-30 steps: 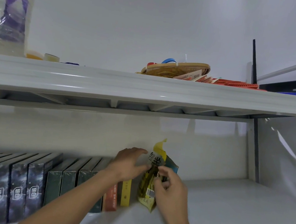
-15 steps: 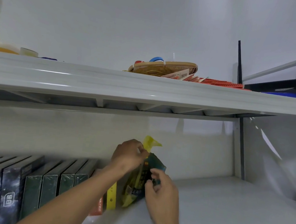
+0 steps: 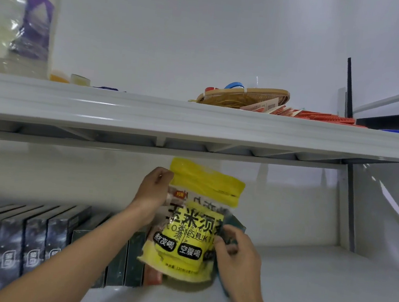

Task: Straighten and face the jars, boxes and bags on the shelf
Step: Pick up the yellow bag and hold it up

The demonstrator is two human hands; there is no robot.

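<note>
Both hands are on the yellow bag (image 3: 191,226) at the end of the lower shelf (image 3: 302,284). The left hand (image 3: 150,196) pinches its upper left corner, fingers curled over the edge just below the yellow seal strip. The right hand (image 3: 236,255) grips the lower right side, fingertips folded round the bag's edge, and something teal (image 3: 236,224) shows just behind those fingers; I cannot tell whether it is a second pack or part of this one.

The bag stands upright between the two hands, long axis running bottom to top with a slight lean, the seal tipped toward the right hand's side. Its printed face looks out toward the room. The bottom edge appears to sit on the shelf, or just above it; blur there makes it hard to say which.

Beyond the left hand runs the row of dark boxes (image 3: 36,244), spines out, and the bag's lower left corner overlaps the last packs of that row, including a reddish one (image 3: 153,277) half hidden behind it. Past the right hand the shelf is bare surface.

As I judge it, what matters next is that lean and the overlap: the left hand, being nearer the row and holding the top, is placed to tip the bag square, while the right hand steadies the base and can slide it just beside the boxes. The film looks slippery and floppy, so it may slump once released.
</note>
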